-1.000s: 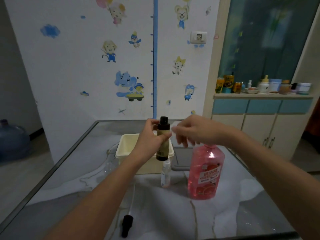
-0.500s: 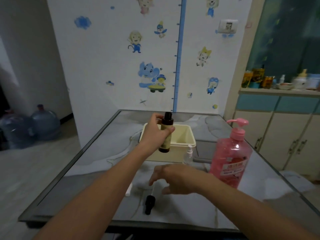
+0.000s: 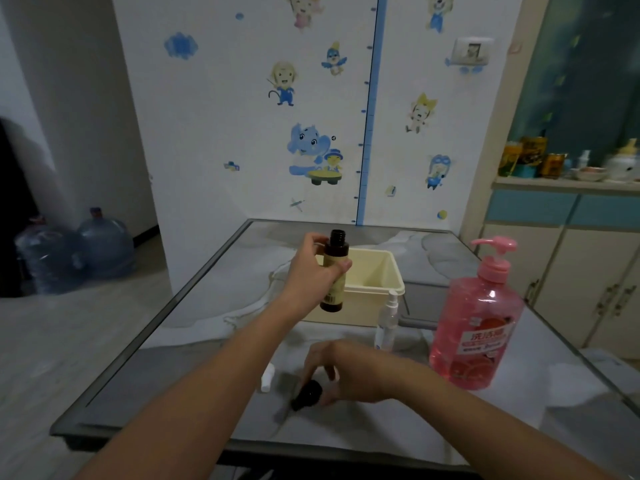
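Cartoon stickers (image 3: 313,150) are decorating the white wall (image 3: 225,116). Water jugs (image 3: 104,244) are standing on the grey floor (image 3: 69,341); a cabinet (image 3: 571,271) is holding jars (image 3: 533,161) at right, in dim light.

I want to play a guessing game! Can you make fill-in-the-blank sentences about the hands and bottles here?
1. The left hand holds up the brown bottle, which has no ___ on.
2. The right hand pinches the black cap lying on the ___.
3. The colour of the big pump bottle is ___.
Missing words: cap, table, pink.
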### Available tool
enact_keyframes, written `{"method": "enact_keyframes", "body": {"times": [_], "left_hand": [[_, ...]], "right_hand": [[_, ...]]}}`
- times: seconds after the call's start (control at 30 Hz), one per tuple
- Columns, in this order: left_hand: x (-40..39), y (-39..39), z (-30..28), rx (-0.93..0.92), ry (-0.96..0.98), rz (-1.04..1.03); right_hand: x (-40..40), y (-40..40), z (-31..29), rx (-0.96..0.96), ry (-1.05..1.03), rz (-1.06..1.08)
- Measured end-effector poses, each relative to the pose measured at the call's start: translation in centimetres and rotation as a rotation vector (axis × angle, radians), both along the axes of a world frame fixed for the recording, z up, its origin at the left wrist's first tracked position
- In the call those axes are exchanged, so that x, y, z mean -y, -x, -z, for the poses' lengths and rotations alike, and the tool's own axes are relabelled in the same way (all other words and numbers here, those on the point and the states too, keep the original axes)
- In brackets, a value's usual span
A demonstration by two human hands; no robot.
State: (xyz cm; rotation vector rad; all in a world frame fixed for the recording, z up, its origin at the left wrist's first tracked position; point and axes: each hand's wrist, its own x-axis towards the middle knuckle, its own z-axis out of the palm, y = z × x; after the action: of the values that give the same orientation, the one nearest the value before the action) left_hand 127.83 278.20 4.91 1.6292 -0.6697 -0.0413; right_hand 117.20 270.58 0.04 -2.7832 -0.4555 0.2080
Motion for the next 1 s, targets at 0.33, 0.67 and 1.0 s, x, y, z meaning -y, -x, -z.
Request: {"method": "enact_keyframes", "body": {"times": [0.33, 0.67, 1.0], "left_hand": [[-0.3, -0.7, 0.6, -0.084, 0.055, 0.087], [-0.1, 0.0, 3.1, -0.037, -0.015, 0.073], [-1.0, 0.3, 3.3, -0.014, -0.019, 0.106]], "right_hand": [[3.9, 2.1, -9.3, 0.212, -0.894, 0.23], [5.2, -1.3, -15.4, 0.479, -1.503, 0.409], [4.7, -3.3, -14.2, 0.498, -1.449, 0.535]]}}
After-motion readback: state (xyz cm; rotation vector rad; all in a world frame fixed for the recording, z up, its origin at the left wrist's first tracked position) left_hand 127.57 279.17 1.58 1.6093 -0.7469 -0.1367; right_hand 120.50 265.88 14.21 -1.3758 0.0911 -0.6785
